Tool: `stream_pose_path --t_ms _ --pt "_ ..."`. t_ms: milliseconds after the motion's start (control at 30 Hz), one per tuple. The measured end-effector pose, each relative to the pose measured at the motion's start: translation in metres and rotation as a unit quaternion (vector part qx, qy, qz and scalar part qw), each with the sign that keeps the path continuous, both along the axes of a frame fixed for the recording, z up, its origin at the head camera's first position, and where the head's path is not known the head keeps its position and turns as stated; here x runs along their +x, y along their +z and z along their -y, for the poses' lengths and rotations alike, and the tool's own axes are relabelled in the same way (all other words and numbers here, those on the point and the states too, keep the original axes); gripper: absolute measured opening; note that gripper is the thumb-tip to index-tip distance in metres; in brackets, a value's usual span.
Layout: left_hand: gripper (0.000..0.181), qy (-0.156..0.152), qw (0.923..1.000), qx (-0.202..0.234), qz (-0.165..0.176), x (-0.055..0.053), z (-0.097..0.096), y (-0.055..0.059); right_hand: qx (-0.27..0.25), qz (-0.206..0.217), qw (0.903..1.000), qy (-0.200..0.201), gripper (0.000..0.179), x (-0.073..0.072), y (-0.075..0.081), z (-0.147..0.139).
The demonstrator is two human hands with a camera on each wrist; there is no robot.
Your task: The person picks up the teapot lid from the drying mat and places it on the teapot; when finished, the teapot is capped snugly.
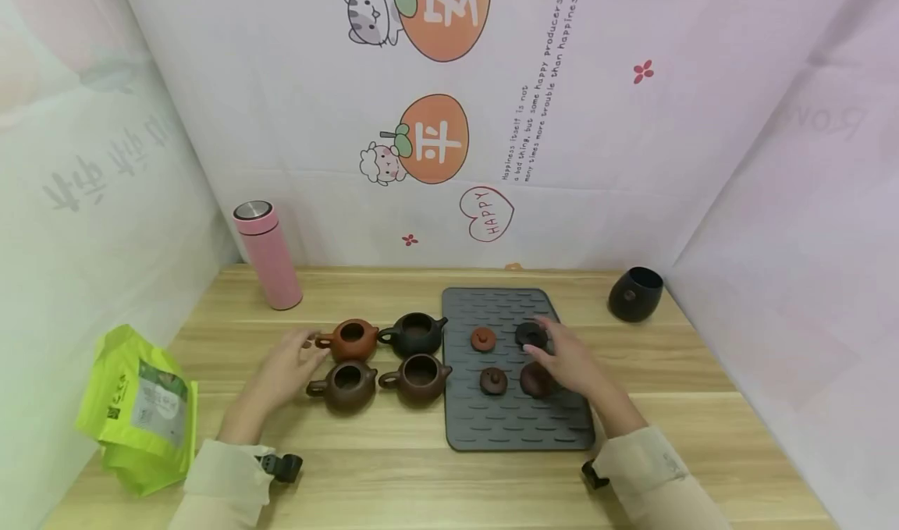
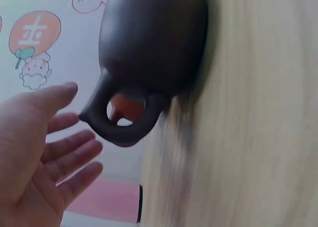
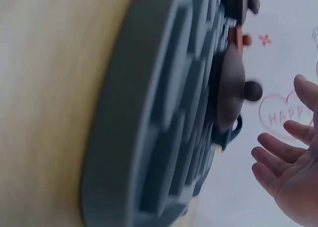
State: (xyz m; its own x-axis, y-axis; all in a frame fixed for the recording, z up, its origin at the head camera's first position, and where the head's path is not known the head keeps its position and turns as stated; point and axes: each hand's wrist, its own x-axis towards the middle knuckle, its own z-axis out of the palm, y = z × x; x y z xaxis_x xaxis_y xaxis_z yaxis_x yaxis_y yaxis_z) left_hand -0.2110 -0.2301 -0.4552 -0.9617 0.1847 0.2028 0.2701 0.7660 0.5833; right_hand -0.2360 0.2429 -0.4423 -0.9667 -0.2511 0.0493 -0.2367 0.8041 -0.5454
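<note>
Four small lidless teapots stand on the wooden table: a reddish one, a black one, a dark brown one and another brown one. Beside the reddish teapot's handle is my left hand, its fingers loosely extended. My right hand hovers over the grey mat, thumb and fingers spread near the black lid and partly covering a dark brown lid. A reddish lid and a brown lid lie left of it. Neither hand grips anything in the wrist views.
A pink thermos stands at the back left, and a bright green bag lies at the left edge. Toward the back right sits a black cup. White printed cloth encloses the back and sides.
</note>
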Motion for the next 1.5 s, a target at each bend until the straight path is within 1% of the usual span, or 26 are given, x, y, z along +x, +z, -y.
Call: stream_pose_path --t_ms 67,133,267,400,500,633,733,867,1033,1267,1500 --pt "0.043 -0.017 0.9997 0.017 0.003 0.005 -0.004 0.001 -0.005 -0.01 0.9999 0.005 0.064 0.004 0.001 0.008" --pt "0.042 -0.027 0.9993 0.025 0.01 0.009 -0.006 0.001 -0.004 -0.02 0.9997 0.015 0.058 0.008 0.001 0.015" --pt "0.052 -0.04 0.9978 0.038 0.036 0.016 -0.011 0.0 -0.004 -0.03 0.9988 0.04 0.044 0.013 0.001 0.028" --pt "0.059 -0.053 0.9953 0.054 0.06 0.019 -0.016 -0.003 -0.001 -0.013 0.9984 0.056 0.038 0.016 -0.001 0.038" --pt "0.06 -0.06 0.9936 0.067 0.068 0.019 -0.018 -0.006 0.0 0.014 0.9985 0.054 0.034 0.017 -0.004 0.045" --pt "0.062 -0.065 0.9937 0.064 0.065 0.019 -0.019 -0.009 0.002 0.037 0.9975 0.06 0.026 0.016 -0.008 0.052" --pt "0.064 -0.067 0.9939 0.061 0.065 0.02 -0.02 -0.01 0.003 0.044 0.9967 0.067 0.021 0.015 -0.01 0.055" --pt "0.067 -0.072 0.9932 0.062 0.068 0.022 -0.02 -0.01 0.011 0.052 0.9968 0.059 0.018 0.014 -0.01 0.058" --pt "0.066 -0.077 0.9928 0.067 0.062 0.024 -0.019 -0.011 0.022 0.052 0.9971 0.05 0.016 0.014 -0.011 0.06" --pt "0.063 -0.074 0.9919 0.078 0.067 0.024 -0.019 -0.015 0.024 0.053 0.9972 0.048 0.012 0.013 -0.011 0.062" --pt "0.061 -0.067 0.9924 0.08 0.064 0.024 -0.02 -0.016 0.007 0.045 0.9982 0.039 0.01 0.012 -0.002 0.065"
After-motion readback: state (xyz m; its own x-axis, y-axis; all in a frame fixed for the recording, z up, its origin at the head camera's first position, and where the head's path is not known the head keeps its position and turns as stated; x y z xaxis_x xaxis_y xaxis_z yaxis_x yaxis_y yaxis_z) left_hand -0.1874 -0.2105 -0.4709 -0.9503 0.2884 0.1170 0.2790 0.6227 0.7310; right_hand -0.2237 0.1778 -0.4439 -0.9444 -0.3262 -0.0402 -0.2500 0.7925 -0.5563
